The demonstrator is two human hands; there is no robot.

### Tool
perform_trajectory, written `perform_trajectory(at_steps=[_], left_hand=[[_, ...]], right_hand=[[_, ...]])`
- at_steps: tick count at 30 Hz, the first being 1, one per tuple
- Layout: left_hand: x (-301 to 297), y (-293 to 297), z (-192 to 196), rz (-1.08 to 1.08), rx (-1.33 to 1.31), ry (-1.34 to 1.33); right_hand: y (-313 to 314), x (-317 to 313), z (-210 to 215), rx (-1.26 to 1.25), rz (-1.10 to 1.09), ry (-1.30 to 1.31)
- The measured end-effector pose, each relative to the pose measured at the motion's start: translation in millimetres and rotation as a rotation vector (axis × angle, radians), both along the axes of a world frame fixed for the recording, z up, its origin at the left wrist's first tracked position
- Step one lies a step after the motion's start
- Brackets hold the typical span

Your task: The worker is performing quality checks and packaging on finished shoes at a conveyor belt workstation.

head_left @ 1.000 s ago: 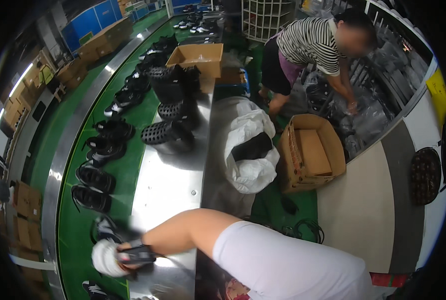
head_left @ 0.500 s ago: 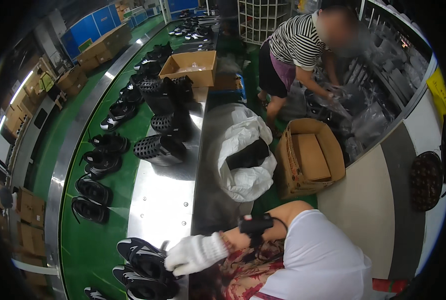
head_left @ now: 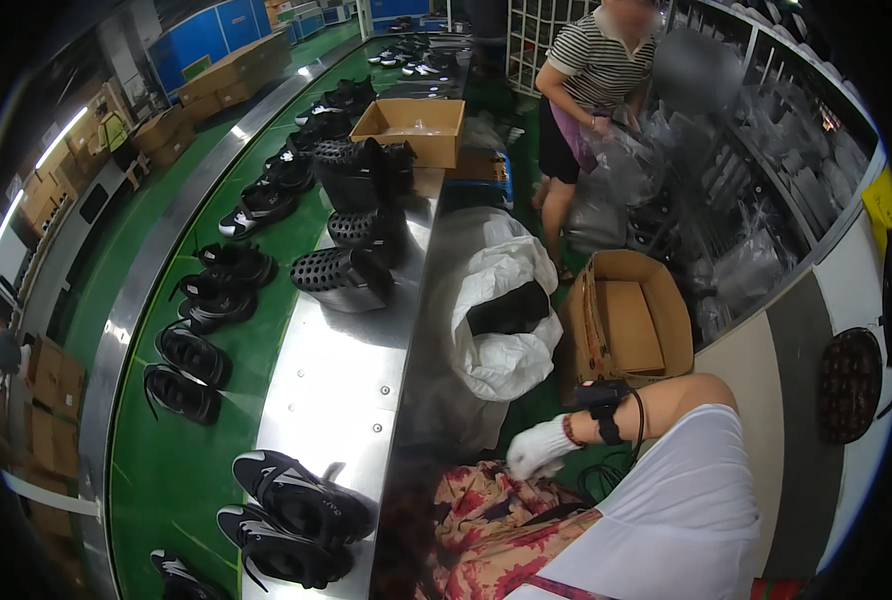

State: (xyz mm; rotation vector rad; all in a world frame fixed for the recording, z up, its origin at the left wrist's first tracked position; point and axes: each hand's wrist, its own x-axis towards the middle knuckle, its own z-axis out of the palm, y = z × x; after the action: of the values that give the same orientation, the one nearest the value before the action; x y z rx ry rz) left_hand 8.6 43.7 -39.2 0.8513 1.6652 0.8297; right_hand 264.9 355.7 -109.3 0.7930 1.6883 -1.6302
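Observation:
My right hand [head_left: 539,450], in a white knit glove, hovers by the floral apron [head_left: 486,510] over my lap. Its fingers look curled in; whatever they may hold is hidden. A dark device is strapped to that forearm, with a black cable [head_left: 638,420] hanging from it. Two black sneakers with pale trim, one nearer [head_left: 286,550] and one farther [head_left: 301,495], lie side by side at the metal ledge [head_left: 336,375], apart from the hand. My left hand is out of the picture.
More black shoes [head_left: 191,355] line the green conveyor [head_left: 131,480]. Perforated black clogs or boots [head_left: 341,280] and a shallow cardboard box [head_left: 446,150] stand farther along the ledge. Right of it are a white sack [head_left: 511,370] and an open carton [head_left: 581,320]. A person [head_left: 591,70] handles clear plastic beyond.
My right hand has left the sneakers and drawn back right to my lap. The view has shifted. The other person has straightened up, holding clear plastic.

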Motion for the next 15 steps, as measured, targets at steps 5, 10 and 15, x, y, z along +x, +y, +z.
perform_trajectory(at_steps=[5, 10, 15], left_hand=[[-0.1, -8.0, -4.7, 0.027, 0.051, -0.019], [-0.1, -21.2, -7.8, 0.062, 0.089, -0.052], [2.9, -38.5, 9.7, 0.084, 0.164, -0.099]], right_hand=[[-21.0, 115.0, -93.6, 0.032, 0.496, 0.146], [-67.1, 177.1, -128.8, 0.05, 0.321, 0.12], [-48.5, 190.9, -61.1, -0.167, -0.386, -0.611]])
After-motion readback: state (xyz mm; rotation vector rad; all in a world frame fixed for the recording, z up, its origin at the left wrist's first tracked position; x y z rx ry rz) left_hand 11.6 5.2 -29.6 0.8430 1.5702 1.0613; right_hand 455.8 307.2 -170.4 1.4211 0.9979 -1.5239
